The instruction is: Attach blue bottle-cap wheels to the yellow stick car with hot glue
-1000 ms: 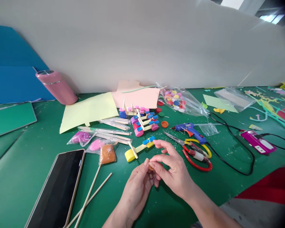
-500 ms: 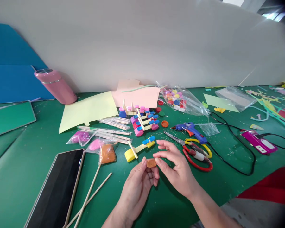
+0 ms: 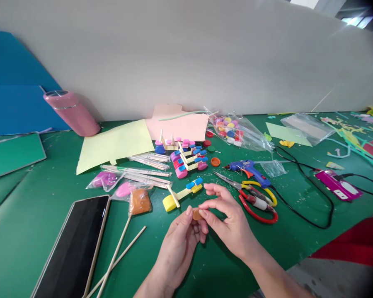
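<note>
A small flattened piece of brown modelling clay (image 3: 196, 214) is held between my two hands over the green table. My left hand (image 3: 182, 240) pinches its left side with the thumb in front and curled fingers behind. On its right edge, my right hand (image 3: 228, 221) presses with thumb and index finger, the other fingers raised. Just beyond lies a yellow clay and stick piece with blue clay tops (image 3: 182, 193). A bag of brown clay (image 3: 140, 201) rests left of my hands, beside two crossed wooden sticks (image 3: 118, 260).
A phone (image 3: 73, 248) lies at the left, a pink bottle (image 3: 71, 111) behind it. Several finished-looking clay pieces (image 3: 188, 159) stand at the centre back. Red-handled scissors (image 3: 257, 200), a blue glue gun (image 3: 248, 170) and its black cable (image 3: 311, 225) lie right.
My right thumb and index finger have shifted slightly left and now cover more of the brown clay. My left hand has hardly moved.
</note>
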Tool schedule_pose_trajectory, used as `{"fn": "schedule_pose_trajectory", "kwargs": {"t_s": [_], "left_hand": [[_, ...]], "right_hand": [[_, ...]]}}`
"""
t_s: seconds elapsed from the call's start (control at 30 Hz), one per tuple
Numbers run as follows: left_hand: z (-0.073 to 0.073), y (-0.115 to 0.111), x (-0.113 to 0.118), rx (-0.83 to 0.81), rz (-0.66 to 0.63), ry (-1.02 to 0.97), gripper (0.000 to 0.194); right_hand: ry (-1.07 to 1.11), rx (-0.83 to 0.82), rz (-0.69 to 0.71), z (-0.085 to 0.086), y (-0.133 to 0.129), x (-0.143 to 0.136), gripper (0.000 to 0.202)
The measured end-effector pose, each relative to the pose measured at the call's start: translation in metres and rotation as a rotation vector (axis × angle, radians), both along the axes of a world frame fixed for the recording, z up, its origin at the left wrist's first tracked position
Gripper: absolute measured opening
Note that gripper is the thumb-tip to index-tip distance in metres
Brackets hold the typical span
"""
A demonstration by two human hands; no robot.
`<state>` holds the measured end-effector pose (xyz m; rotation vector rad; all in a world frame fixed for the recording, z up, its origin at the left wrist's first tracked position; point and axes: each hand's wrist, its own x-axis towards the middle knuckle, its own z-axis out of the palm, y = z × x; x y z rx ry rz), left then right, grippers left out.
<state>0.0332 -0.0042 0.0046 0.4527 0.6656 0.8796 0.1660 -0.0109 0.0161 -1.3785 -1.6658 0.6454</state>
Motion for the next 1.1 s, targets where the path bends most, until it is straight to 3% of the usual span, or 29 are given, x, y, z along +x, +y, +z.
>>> {"fn": "schedule_pose_trajectory", "kwargs": {"t_s": [0.37,0.67,0.8,0.9,0.97,1.1], "left_hand": [[0.001,0.0,0.0,-0.007,0.008,0.005,0.034],[0.0,0.0,-0.003,-0.142,-0.029,-0.071,0.039],[0.0,0.0,-0.002,-0.184,-0.03,-0.066,0.037],[0.001,0.001,-0.001,-0.225,-0.023,-0.024,0.034],[0.002,0.001,-0.001,-0.253,-0.027,0.018,0.032],[0.003,0.0,-0.001,-0.236,-0.05,0.079,0.031]], "right_hand": [[-0.042,0.055,-0.029,-0.001,0.0,-0.003,0.009],[0.297,-0.166,0.059,0.003,-0.001,0.008,0.021],[0.221,-0.216,0.206,0.006,-0.003,0.013,0.02],[0.121,-0.231,0.287,0.009,-0.005,0.015,0.037],[0.082,-0.223,0.299,0.009,-0.006,0.014,0.043],[0.037,-0.192,0.266,0.007,-0.006,0.011,0.036]]}}
